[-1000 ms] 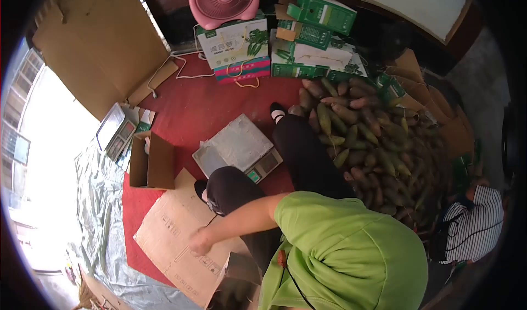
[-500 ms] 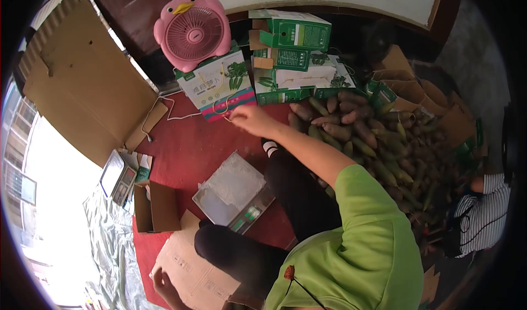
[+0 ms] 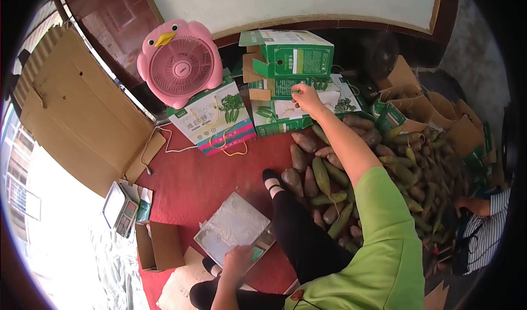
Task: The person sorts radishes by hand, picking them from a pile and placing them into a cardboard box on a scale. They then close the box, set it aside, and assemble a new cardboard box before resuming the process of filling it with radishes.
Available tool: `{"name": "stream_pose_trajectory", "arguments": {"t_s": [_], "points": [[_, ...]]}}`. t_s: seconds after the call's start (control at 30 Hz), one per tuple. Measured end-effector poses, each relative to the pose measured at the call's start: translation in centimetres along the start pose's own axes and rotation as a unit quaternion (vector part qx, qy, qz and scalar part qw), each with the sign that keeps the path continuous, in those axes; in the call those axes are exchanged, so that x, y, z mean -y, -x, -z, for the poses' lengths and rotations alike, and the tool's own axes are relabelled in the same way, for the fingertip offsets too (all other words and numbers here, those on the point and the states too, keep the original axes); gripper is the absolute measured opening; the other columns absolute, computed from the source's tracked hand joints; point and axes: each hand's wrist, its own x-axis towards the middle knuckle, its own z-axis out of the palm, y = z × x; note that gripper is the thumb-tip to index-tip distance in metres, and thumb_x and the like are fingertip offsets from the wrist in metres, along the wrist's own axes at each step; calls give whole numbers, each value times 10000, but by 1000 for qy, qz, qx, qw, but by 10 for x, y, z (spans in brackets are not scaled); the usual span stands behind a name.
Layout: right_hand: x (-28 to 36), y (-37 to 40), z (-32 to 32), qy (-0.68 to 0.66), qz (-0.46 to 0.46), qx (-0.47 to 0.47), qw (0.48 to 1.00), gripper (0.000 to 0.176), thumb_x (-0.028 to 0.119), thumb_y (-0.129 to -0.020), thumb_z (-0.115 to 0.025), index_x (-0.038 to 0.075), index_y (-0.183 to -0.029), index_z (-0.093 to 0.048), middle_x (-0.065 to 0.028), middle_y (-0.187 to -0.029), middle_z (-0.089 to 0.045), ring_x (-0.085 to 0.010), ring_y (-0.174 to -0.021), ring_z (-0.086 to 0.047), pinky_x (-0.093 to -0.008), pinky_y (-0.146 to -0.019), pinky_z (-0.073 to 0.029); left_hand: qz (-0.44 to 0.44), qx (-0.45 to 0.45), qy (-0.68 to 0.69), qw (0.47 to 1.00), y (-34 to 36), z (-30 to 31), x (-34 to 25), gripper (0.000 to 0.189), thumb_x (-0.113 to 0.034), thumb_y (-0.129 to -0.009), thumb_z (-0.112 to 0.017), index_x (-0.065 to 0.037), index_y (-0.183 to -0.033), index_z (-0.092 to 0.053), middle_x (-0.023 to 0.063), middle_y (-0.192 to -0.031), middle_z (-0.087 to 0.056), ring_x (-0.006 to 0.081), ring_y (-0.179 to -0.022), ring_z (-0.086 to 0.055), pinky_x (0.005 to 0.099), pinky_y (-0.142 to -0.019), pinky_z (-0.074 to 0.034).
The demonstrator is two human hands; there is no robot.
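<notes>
Red matting (image 3: pixel 186 172) covers the floor, with a heap of long green-brown vegetables (image 3: pixel 409 164) at right. Far off, the right hand (image 3: pixel 306 97) presses bent fingers onto a flat green-and-white printed cardboard carton (image 3: pixel 274 112); whether they pinch it cannot be told. The carton looks light, stiff yet crushable, best taken by an edge. Nearer, the left hand (image 3: pixel 237 259) rests loose on a silver digital scale (image 3: pixel 230 227), gripping nothing.
</notes>
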Motion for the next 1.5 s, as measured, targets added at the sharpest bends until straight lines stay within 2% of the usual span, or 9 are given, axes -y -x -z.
{"name": "stream_pose_trajectory", "arguments": {"t_s": [0.03,0.13,0.37,0.43,0.57,0.73,0.87,1.13,1.5], "points": [[3,-11,-3,0,1,2,1000,279,66,-826,-551,2,-1097,-568,-107,-767,-630,-164,-605,-603,-307,-517,-467,51,32,-72,996,0,-1,3,251,-208,-812,-637,-75,-1023,-669,131,-896,-657,260,-834,-641,341,-754,-491],[9,-44,-17,-9,13,-32,999,355,65,-841,-539,30,-1194,-532,-111,-791,-641,-165,-579,-598,-300,-513,-472,72,25,4,997,0,2,10,267,-241,-810,-628,-87,-1024,-671,122,-908,-661,271,-851,-641,353,-767,-494],[10,-106,-44,-7,-7,-45,999,477,68,-886,-470,107,-1352,-381,-66,-810,-604,-130,-565,-544,-271,-463,-401,44,51,-63,996,-8,11,12,275,-265,-821,-602,-122,-1047,-665,100,-948,-661,272,-884,-641,358,-781,-488],[9,-118,-52,11,-17,-72,997,468,62,-868,-504,67,-1329,-420,-132,-893,-640,-181,-629,-620,-316,-510,-484,63,75,-92,991,-13,11,9,289,-272,-822,-594,-129,-1066,-655,96,-953,-659,275,-895,-638,367,-783,-486],[9,-127,-58,43,-49,-53,996,446,75,-870,-500,64,-1312,-442,-134,-878,-643,-186,-654,-628,-324,-502,-480,101,54,-15,993,-14,-6,30,279,-256,-819,-587,-123,-1054,-654,109,-938,-655,291,-871,-642,377,-764,-493],[-7,-128,-46,-10,-21,-42,999,154,75,-876,-470,36,-998,-555,-89,-764,-630,-162,-607,-600,-316,-470,-440,39,42,-97,994,-17,13,4,252,-216,-809,-599,-123,-1034,-662,126,-888,-647,308,-838,-637,385,-739,-498],[6,-89,-16,-75,-21,-57,995,80,52,-872,-453,60,-845,-527,-50,-741,-612,-131,-574,-561,-277,-468,-401,68,13,-51,996,-13,17,-2,235,-197,-805,-604,-105,-1012,-666,122,-868,-643,316,-814,-633,387,-730,-495],[51,-49,49,-90,41,-76,992,105,44,-856,-491,20,-916,-573,-65,-725,-607,-132,-593,-565,-281,-524,-449,5,-40,-25,999,-2,2,13,222,-129,-779,-639,-42,-983,-662,151,-815,-634,300,-767,-634,359,-700,-496],[31,-70,11,-147,-3,-110,983,84,30,-877,-491,42,-939,-547,-70,-759,-613,-148,-601,-585,-276,-515,-471,39,-14,-55,998,2,15,-2,222,-165,-810,-597,-84,-1009,-650,151,-867,-623,326,-822,-616,398,-731,-490]]}}
